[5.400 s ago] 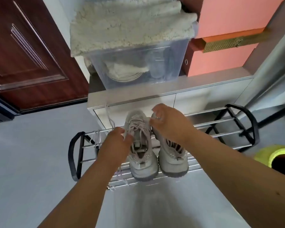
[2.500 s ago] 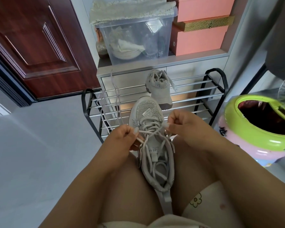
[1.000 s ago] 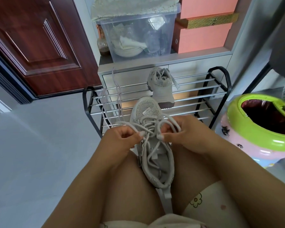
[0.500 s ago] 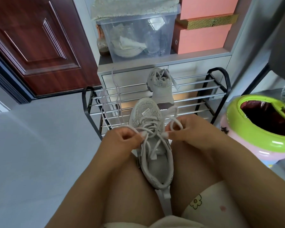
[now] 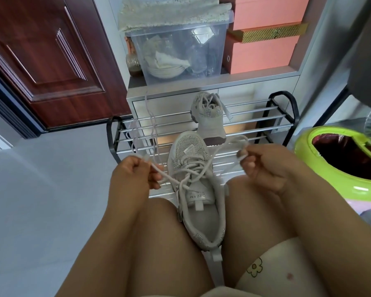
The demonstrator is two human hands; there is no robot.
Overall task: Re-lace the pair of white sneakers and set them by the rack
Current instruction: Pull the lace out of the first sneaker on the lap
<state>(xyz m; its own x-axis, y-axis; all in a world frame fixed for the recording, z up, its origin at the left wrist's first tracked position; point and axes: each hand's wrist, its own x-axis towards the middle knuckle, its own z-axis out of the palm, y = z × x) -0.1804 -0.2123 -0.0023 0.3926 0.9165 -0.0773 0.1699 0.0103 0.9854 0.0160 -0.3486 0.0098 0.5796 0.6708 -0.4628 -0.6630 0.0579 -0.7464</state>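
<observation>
One white sneaker [image 5: 199, 202] lies wedged between my knees, toe pointing away, with its lace [image 5: 193, 170] crossed over the tongue. My left hand [image 5: 133, 179] pinches the left lace end, pulled out to the left. My right hand [image 5: 263, 168] pinches the right lace end, drawn out to the right. The second white sneaker [image 5: 209, 118] rests on the metal shoe rack [image 5: 272, 116] just beyond, heel toward the wall. A loose lace [image 5: 151, 123] hangs over the rack's left side.
A green and pink bin [image 5: 338, 159] stands at the right, close to my right knee. Behind the rack is a low cabinet [image 5: 255, 91] carrying a clear storage box [image 5: 180, 52] and orange boxes [image 5: 263, 50]. A dark wooden door [image 5: 47, 61] is at the left.
Both hands have moved apart from the middle of the shoe, drawing the two lace ends outward and taut. The sneaker stays between my knees.
</observation>
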